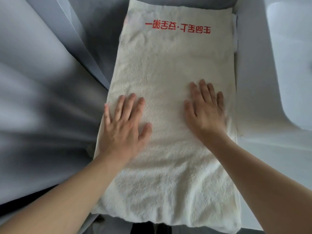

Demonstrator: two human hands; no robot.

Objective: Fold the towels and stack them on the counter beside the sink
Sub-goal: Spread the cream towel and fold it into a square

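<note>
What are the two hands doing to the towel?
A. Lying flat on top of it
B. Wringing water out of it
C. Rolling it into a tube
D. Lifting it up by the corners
A: the left hand and the right hand both lie flat, fingers spread, on the white towel, which lies on the counter.

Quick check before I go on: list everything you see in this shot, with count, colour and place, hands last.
towel: one on top, cream-white with red printed characters near its far end, spread flat along the counter; the edge of another white layer shows beneath at its far right.
counter: one, white, under and right of the towel.
sink: one, white, at the right edge.
grey surface: blurred, left of the towel; cannot tell what it is.
left hand: one, fingers straight, flat on the towel's left side.
right hand: one, fingers straight, flat on the towel's right side.
</note>
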